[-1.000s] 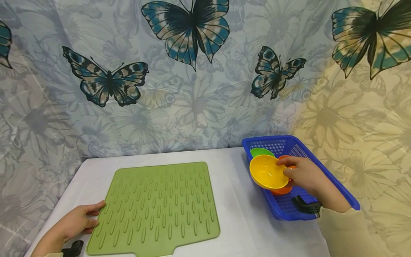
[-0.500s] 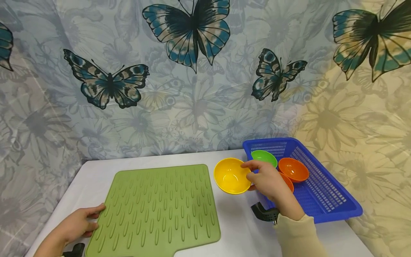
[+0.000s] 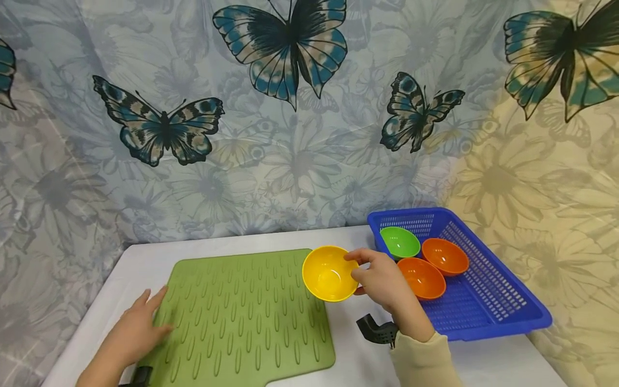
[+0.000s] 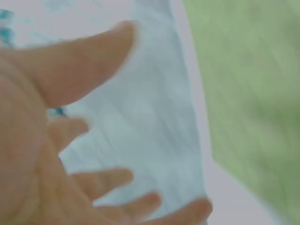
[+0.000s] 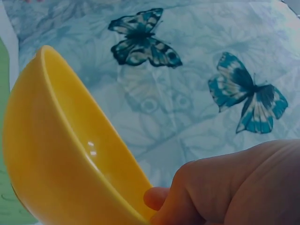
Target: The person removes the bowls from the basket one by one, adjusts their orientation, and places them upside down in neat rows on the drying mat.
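My right hand (image 3: 384, 279) pinches a yellow bowl (image 3: 330, 274) by its right rim. The bowl overlaps the right edge of the green ridged mat (image 3: 242, 317) in the head view, its inside tipped toward the camera. Close up in the right wrist view, the yellow bowl (image 5: 70, 154) fills the left side, with a fingertip inside the rim. My left hand (image 3: 130, 333), fingers spread, is over the mat's left edge and holds nothing. In the left wrist view the thumb and fingers of that hand (image 4: 70, 140) are blurred and apart, the mat (image 4: 253, 93) beyond them.
A blue plastic basket (image 3: 503, 312) stands on the right of the white table (image 3: 355, 344). In it sit a green bowl (image 3: 400, 243) and two orange bowls (image 3: 420, 278). A butterfly-patterned cloth (image 3: 300, 172) hangs behind the table.
The right hand has carried the yellow bowl out leftward from over the basket to the mat's right edge. The left hand has let go of the mat's left edge and shifted right, fingers spreading.
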Tool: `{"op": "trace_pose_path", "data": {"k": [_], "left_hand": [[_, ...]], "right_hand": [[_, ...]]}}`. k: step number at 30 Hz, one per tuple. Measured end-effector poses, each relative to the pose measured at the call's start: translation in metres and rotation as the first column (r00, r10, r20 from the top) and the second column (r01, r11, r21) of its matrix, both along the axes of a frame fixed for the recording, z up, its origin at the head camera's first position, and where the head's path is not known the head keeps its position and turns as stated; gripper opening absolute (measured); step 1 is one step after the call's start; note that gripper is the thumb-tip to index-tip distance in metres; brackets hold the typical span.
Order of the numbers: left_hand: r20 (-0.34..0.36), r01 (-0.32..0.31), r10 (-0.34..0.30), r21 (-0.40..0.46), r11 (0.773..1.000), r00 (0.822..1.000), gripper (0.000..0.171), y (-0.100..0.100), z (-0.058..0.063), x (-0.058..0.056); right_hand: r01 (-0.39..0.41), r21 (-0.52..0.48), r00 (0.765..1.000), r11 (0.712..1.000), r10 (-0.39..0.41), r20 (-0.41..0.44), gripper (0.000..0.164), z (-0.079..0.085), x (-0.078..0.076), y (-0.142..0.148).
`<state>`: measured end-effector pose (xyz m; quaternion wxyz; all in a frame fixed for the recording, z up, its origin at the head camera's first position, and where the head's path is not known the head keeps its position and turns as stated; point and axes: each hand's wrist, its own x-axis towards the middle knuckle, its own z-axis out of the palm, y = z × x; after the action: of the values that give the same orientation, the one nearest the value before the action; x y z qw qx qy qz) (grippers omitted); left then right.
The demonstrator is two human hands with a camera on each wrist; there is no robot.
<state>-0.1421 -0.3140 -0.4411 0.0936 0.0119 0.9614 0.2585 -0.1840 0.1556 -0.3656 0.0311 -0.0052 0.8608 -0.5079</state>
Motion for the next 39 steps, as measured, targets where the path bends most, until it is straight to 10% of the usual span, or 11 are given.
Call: {"op": "trace_pose_path", "data": {"k": [3, 8, 11, 18, 21, 25, 39], "left_hand": [[-0.079, -0.019, 0.031, 0.145, 0.989, 0.996, 0.111, 0.040, 0.025, 0.005], [-0.068, 0.026, 0.010, 0.511, 0.859, 0.998, 0.101, 0.105, 0.046, 0.008], [-0.021, 0.028, -0.019, 0.684, 0.728, 1.000, 0.091, 0.135, 0.047, 0.007], [0.054, -0.016, -0.116, 0.952, 0.307, 0.992, 0.075, 0.172, 0.042, 0.001], [0.062, -0.026, -0.166, 0.977, 0.210, 0.984, 0.072, 0.178, 0.038, -0.001], [0.083, -0.049, -0.213, 0.986, 0.158, 0.974, 0.071, 0.181, 0.030, -0.001], [0.059, -0.034, -0.265, 0.995, 0.097, 0.962, 0.074, 0.177, 0.022, -0.008]], "right_hand": [[-0.002, -0.007, 1.000, 1.000, 0.002, -0.011, 0.035, 0.000, 0.001, -0.006], [-0.006, -0.033, 1.000, 0.999, 0.006, -0.011, 0.035, 0.000, 0.007, -0.018], [-0.011, -0.052, 1.000, 0.999, 0.010, -0.013, 0.036, -0.002, 0.011, -0.023], [-0.047, -0.111, 0.999, 0.993, 0.045, -0.023, 0.036, -0.005, 0.017, -0.033], [-0.075, -0.111, 0.997, 0.991, 0.071, -0.042, 0.036, -0.005, 0.018, -0.037], [-0.121, -0.115, 0.992, 0.986, 0.114, -0.059, 0.035, -0.007, 0.018, -0.044], [-0.159, -0.139, 0.987, 0.978, 0.152, -0.058, 0.035, -0.011, 0.014, -0.051]]}}
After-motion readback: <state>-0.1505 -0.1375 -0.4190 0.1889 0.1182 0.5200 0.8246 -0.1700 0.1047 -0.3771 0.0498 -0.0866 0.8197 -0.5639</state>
